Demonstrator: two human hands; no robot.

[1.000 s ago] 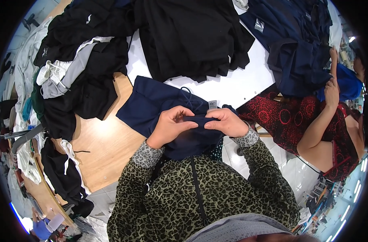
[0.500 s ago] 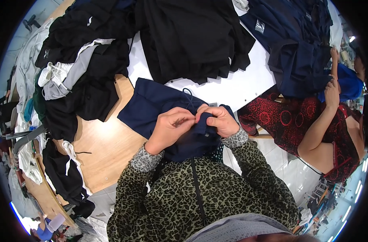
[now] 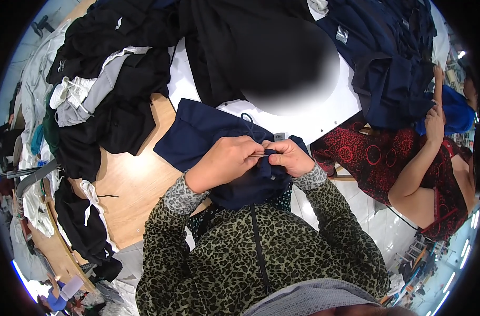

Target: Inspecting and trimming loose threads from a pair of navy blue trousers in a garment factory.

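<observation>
A navy garment [image 3: 198,129] with a drawstring loop [image 3: 246,117] lies before me, partly on the table and partly against my front. My right hand [image 3: 291,159] pinches a folded bit of it between thumb and fingers. Close beside it, my left hand [image 3: 224,160] is closed, its fingertips pinching a thin, pale, needle-like piece [image 3: 257,156] that reaches to the fold. Its exact kind is too small to make out. A small grey label [image 3: 279,136] shows just beyond my right hand.
Black garments [image 3: 219,47] are piled on the white tabletop ahead, partly blurred out. More black clothes [image 3: 127,121] and a grey-and-white piece [image 3: 87,100] lie left on the wooden table [image 3: 124,195]. At right, a person's arm [image 3: 419,168] reaches to dark navy garments [image 3: 387,84].
My left hand has moved slightly up and right, its fingers now closer together, and the thin piece now shows between the hands. My right hand stays at the navy fold.
</observation>
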